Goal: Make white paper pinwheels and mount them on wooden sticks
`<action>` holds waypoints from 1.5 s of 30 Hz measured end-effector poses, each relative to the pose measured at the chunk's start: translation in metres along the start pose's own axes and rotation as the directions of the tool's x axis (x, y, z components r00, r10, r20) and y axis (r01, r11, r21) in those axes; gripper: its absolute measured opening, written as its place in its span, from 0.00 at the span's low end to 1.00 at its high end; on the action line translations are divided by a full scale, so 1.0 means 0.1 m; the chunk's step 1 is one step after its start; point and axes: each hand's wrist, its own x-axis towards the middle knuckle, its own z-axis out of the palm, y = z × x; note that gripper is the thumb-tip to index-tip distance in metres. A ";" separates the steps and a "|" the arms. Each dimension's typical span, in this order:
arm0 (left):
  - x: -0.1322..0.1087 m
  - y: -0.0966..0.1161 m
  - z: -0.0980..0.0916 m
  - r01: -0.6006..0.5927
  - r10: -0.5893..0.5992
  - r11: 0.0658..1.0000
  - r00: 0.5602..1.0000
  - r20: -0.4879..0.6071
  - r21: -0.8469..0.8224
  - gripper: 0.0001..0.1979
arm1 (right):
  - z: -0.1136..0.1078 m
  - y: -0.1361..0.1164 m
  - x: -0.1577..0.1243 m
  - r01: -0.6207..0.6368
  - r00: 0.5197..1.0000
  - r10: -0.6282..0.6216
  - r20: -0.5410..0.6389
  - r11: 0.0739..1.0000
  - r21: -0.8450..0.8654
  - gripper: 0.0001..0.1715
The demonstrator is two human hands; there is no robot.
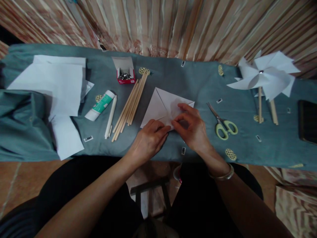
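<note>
A white square of paper [160, 105], creased along its diagonals, lies on the teal cloth of the table [198, 82]. My left hand [148, 140] rests on the paper's near corner with its fingers curled down onto it. My right hand [192, 127] pinches the paper near its middle, fingers bent and pressed together on a fold. The two hands almost touch at the paper's lower corner. A silver bangle sits on my right wrist.
Wooden sticks [130, 104], a white pen [110, 115] and a glue tube [100, 105] lie to the left. A red box of pins [125, 76] stands behind them. White sheets [56, 86] lie far left, green scissors [224, 124] right, finished pinwheels [268, 76] and a dark phone [307, 120] far right.
</note>
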 end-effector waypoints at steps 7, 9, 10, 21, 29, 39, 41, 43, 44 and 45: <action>0.00 0.00 0.00 0.025 -0.025 1.000 0.999 0.022 -0.004 0.11 | 0.01 -0.03 0.00 -0.020 1.000 0.020 0.003 0.999 -0.035 0.05; 0.01 0.01 0.00 0.030 -0.030 1.000 0.999 0.025 -0.003 0.11 | 0.01 -0.04 0.00 -0.032 0.999 0.032 0.007 0.999 -0.026 0.05; 0.01 0.01 0.00 0.030 -0.030 1.000 0.999 0.025 -0.003 0.11 | 0.01 -0.05 0.00 -0.037 0.999 0.037 0.007 0.999 -0.023 0.05; 0.01 0.00 0.02 0.000 -0.001 0.999 1.000 0.006 0.043 0.10 | 0.02 -0.06 0.00 -0.047 0.999 0.047 0.011 0.999 -0.015 0.05; 0.02 0.01 0.01 -0.008 0.007 0.998 1.000 0.012 0.063 0.10 | 0.02 -0.06 -0.01 -0.063 0.998 0.063 0.007 0.998 0.001 0.05; 0.01 0.02 0.01 0.013 -0.015 0.997 1.000 0.026 0.070 0.11 | 0.02 -0.12 -0.01 0.020 0.998 -0.018 0.055 0.999 -0.025 0.10; 0.02 0.02 0.01 0.003 -0.004 0.998 1.000 0.021 0.064 0.11 | 0.03 -0.12 -0.01 0.033 0.997 -0.030 0.070 0.999 -0.041 0.11; 0.02 0.02 0.01 -0.005 0.005 0.998 1.000 0.017 0.055 0.11 | 0.04 -0.12 -0.02 0.056 0.996 -0.052 0.078 0.997 -0.049 0.12; 0.02 0.02 0.01 -0.008 0.007 0.999 1.000 0.015 0.054 0.11 | 0.04 -0.11 -0.02 0.062 0.995 -0.058 0.082 0.997 -0.046 0.13; 0.02 0.02 0.00 -0.009 0.008 0.998 1.000 0.016 0.057 0.11 | 0.05 -0.11 -0.03 0.062 0.995 -0.058 0.086 0.997 -0.039 0.13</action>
